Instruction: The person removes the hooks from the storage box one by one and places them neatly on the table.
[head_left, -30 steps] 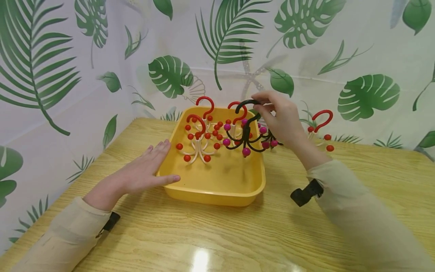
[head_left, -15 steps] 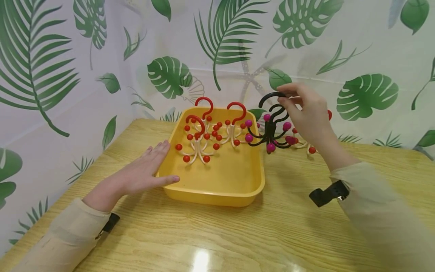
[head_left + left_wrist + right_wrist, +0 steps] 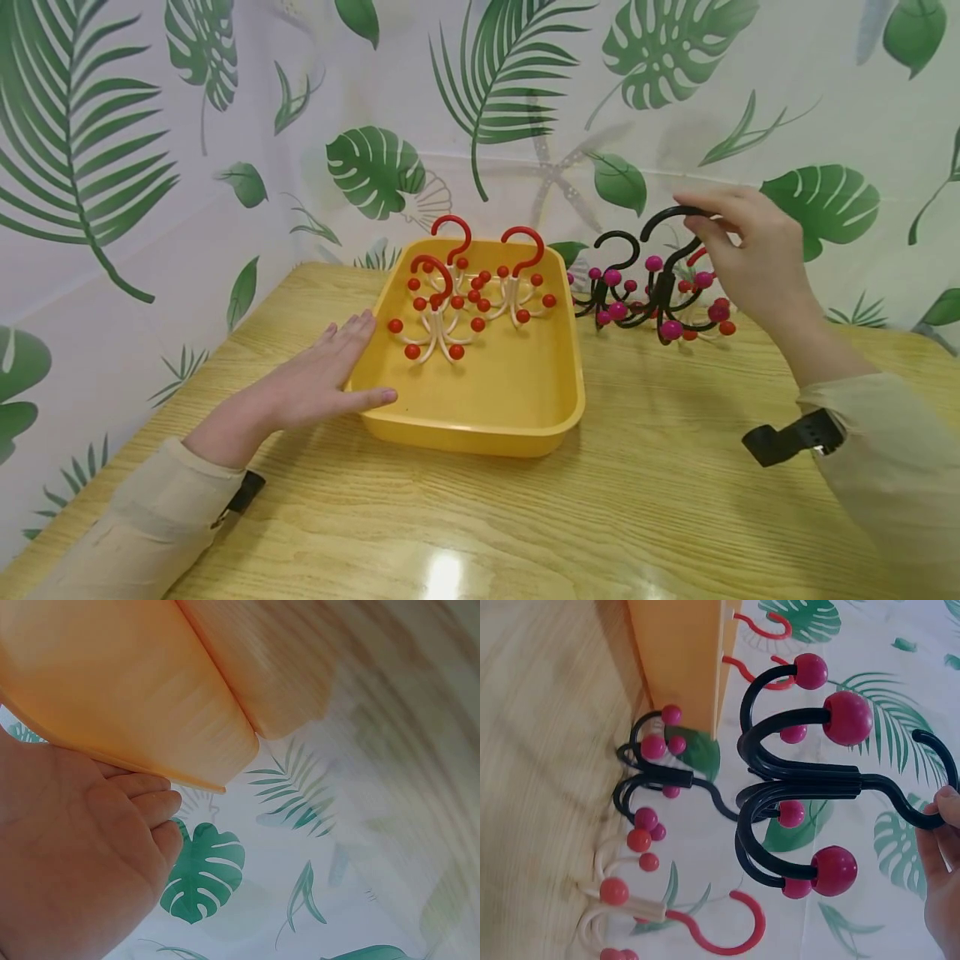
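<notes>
Hook with black curved arms and magenta ball tips [image 3: 664,292] hung above the wood-grain surface [image 3: 540,525], looked light, stiff, best held by its crook [image 3: 657,218], where right grip [image 3: 761,254] pinched it, left grip [image 3: 311,383] straight-fingered against yellow rectangular tray [image 3: 465,429].

A: What colours do we see on the dark rack [image 3: 664,292]?

B: Black hook [image 3: 900,799] and arms [image 3: 795,718], we say, with magenta balls [image 3: 849,718]; its twin [image 3: 601,292] matches.

A: And the pale racks [image 3: 437,321]?

B: We find cream stems, red hooks [image 3: 541,249] and red balls [image 3: 412,352], plus a plain yellow tray [image 3: 465,429].

A: Our table [image 3: 375,517]?

B: We see yellowish wood grain, and behind it a white backdrop [image 3: 517,212] printed with green leaves [image 3: 375,171]. Our sleeves [image 3: 142,517] are cream, our wrist straps [image 3: 817,432] black.
</notes>
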Tool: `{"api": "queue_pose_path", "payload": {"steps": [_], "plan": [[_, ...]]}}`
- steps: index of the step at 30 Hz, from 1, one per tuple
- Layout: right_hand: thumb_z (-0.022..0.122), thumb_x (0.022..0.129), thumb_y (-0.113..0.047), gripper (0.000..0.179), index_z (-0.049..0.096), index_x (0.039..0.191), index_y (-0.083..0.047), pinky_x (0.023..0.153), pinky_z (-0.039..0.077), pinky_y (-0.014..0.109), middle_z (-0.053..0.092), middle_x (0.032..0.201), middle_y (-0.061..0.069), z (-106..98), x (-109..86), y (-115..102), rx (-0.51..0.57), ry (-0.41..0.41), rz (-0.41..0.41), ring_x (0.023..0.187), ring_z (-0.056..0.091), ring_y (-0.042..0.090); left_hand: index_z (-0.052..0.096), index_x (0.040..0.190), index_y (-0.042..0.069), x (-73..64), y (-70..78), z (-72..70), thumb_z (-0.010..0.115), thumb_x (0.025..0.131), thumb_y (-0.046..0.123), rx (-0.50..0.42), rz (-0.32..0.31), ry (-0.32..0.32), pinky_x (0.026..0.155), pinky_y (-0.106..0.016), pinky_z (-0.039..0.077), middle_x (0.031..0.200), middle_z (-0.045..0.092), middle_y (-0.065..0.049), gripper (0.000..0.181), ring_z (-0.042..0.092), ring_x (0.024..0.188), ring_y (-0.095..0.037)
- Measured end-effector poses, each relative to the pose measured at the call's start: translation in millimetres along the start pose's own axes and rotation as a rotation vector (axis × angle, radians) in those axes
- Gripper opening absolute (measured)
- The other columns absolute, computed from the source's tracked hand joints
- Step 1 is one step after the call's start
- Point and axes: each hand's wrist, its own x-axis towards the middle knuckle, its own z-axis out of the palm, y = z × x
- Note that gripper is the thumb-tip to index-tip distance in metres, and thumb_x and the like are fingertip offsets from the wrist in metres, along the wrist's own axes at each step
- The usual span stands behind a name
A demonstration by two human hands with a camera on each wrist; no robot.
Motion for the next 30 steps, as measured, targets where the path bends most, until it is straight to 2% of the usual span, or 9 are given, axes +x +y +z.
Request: {"api": "queue_pose_path", "payload": {"steps": [3, 8, 14, 17, 20, 22, 24, 26, 30], "plan": [[0.062, 0.092, -0.005, 0.029, 0.069, 0.120, -0.011, 0.082, 0.037, 0.004, 0.066, 0.115, 0.007, -6, -2.9, 8, -0.020, 0.000, 0.033, 0.105, 0.054, 0.008, 0.000, 0.153, 0.004, -0.1, 0.0, 0.3, 0.046, 0.086, 0.071, -0.001, 0.003, 0.004, 0.116, -0.044, 0.002, 0.159, -0.005, -0.010, 0.105, -0.003, 0.145, -0.024], [0.062, 0.092, -0.004, 0.028, 0.069, 0.119, -0.010, 0.078, 0.036, 0.003, 0.066, 0.109, 0.010, -16, -7.9, 24, -0.046, 0.005, 0.078, 0.094, 0.043, -0.017, 0.000, 0.153, 0.004, -0.1, -0.3, 0.7, 0.046, 0.086, 0.071, -0.003, 0.005, 0.004, 0.116, -0.045, 0.002, 0.159, -0.005, -0.011, 0.105, -0.004, 0.145, -0.025], [0.060, 0.094, -0.007, 0.028, 0.067, 0.121, -0.008, 0.070, 0.031, 0.008, 0.062, 0.108, 0.014, -30, -13.8, 40, -0.099, -0.029, 0.156, 0.084, 0.036, -0.023, 0.001, 0.153, 0.004, 0.1, -0.4, 0.8, 0.046, 0.086, 0.071, -0.005, 0.001, 0.004, 0.116, -0.045, 0.002, 0.159, -0.005, -0.011, 0.105, -0.003, 0.145, -0.025], [0.058, 0.095, -0.008, 0.028, 0.066, 0.122, -0.007, 0.070, 0.030, 0.011, 0.061, 0.109, 0.016, -36, -16.7, 47, -0.145, -0.052, 0.194, 0.085, 0.037, -0.017, 0.001, 0.153, 0.004, 0.2, 0.0, 0.7, 0.046, 0.086, 0.071, -0.004, 0.002, 0.005, 0.116, -0.045, 0.002, 0.159, -0.004, -0.011, 0.105, -0.003, 0.145, -0.025], [0.055, 0.097, -0.008, 0.028, 0.064, 0.123, -0.004, 0.074, 0.033, 0.019, 0.059, 0.112, 0.020, -41, -19.9, 53, -0.196, -0.071, 0.223, 0.092, 0.051, 0.006, 0.001, 0.153, 0.005, 0.4, -0.2, 0.5, 0.045, 0.086, 0.072, -0.003, -0.005, 0.003, 0.116, -0.045, 0.002, 0.159, -0.005, -0.010, 0.105, -0.004, 0.145, -0.024], [0.052, 0.098, -0.008, 0.027, 0.064, 0.122, -0.001, 0.077, 0.034, 0.022, 0.059, 0.113, 0.021, -43, -22.3, 59, -0.218, -0.077, 0.237, 0.097, 0.053, 0.025, 0.001, 0.153, 0.005, 0.5, -0.5, 0.5, 0.045, 0.086, 0.072, -0.004, -0.006, 0.002, 0.116, -0.045, 0.002, 0.159, -0.005, -0.009, 0.105, -0.004, 0.145, -0.024], [0.051, 0.099, -0.008, 0.027, 0.063, 0.122, 0.001, 0.079, 0.035, 0.031, 0.057, 0.112, 0.023, -45, -24.8, 65, -0.225, -0.077, 0.250, 0.100, 0.052, 0.039, 0.000, 0.153, 0.005, 0.4, -0.5, 0.6, 0.045, 0.086, 0.071, -0.005, -0.005, 0.002, 0.116, -0.046, 0.002, 0.159, -0.005, -0.009, 0.104, -0.004, 0.145, -0.024], [0.050, 0.099, -0.007, 0.028, 0.063, 0.122, 0.001, 0.080, 0.035, 0.032, 0.058, 0.113, 0.023, -46, -27.5, 72, -0.246, -0.077, 0.264, 0.100, 0.052, 0.040, 0.000, 0.153, 0.005, 0.3, -0.5, 0.8, 0.045, 0.086, 0.071, -0.007, -0.004, 0.002, 0.116, -0.046, 0.002, 0.159, -0.005, -0.009, 0.104, -0.004, 0.145, -0.025], [0.047, 0.100, -0.007, 0.029, 0.060, 0.124, 0.003, 0.083, 0.037, 0.049, 0.056, 0.116, 0.026, -50, -32.1, 85, -0.270, -0.084, 0.297, 0.101, 0.051, 0.043, 0.000, 0.153, 0.005, 0.6, -0.8, 1.2, 0.045, 0.086, 0.071, -0.006, -0.003, 0.002, 0.116, -0.045, 0.002, 0.159, -0.005, -0.009, 0.104, -0.004, 0.145, -0.025]]}}
